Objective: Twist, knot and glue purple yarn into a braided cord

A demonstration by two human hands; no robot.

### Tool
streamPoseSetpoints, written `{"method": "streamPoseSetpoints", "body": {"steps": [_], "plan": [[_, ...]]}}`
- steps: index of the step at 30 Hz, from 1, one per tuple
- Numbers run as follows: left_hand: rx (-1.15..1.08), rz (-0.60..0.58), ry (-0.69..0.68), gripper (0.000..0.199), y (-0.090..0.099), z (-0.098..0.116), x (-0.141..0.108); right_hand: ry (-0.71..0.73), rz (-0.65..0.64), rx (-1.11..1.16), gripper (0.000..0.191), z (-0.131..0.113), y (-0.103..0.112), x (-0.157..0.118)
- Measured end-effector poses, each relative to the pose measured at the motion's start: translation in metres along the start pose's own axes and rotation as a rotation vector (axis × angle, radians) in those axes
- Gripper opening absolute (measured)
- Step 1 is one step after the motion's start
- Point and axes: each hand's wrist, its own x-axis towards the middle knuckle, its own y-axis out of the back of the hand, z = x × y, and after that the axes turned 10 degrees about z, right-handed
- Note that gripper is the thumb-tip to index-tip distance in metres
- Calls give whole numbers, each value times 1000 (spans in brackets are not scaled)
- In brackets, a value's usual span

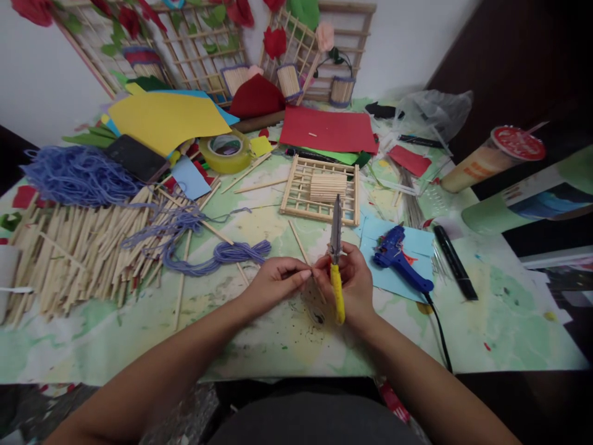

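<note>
Right hand holds yellow-handled scissors, blades up; left hand pinches at a thin stick, its fingertips meeting the right's; lattice frame lies just beyond, on the table

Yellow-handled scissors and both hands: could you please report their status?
Right hand holding yellow-handled scissors. Left hand pinching thin stick. Lattice frame just beyond; blue glue gun close on right.

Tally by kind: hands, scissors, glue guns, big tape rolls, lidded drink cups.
Hands: 2 (left hand, right hand)
Scissors: 1, in the right hand
Glue gun: 1
Big tape roll: 1
Lidded drink cup: 1
Total: 6
</note>
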Motion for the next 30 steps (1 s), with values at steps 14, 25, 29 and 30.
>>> {"method": "streamPoseSetpoints", "body": {"steps": [14,25,29,30], "plan": [[-68,438,-81,21,14,1,7,427,-155,-828,58,-8,20,14],[-209,403,-122,19,21,-5,5,474,-296,-959,58,-11,16,9],[-173,395,-114,24,20,-5,6,498,-296,-926,57,-11,16,9],[-169,396,-111,25,20,-5,6,499,-297,-923,56,-11,16,9]]}}
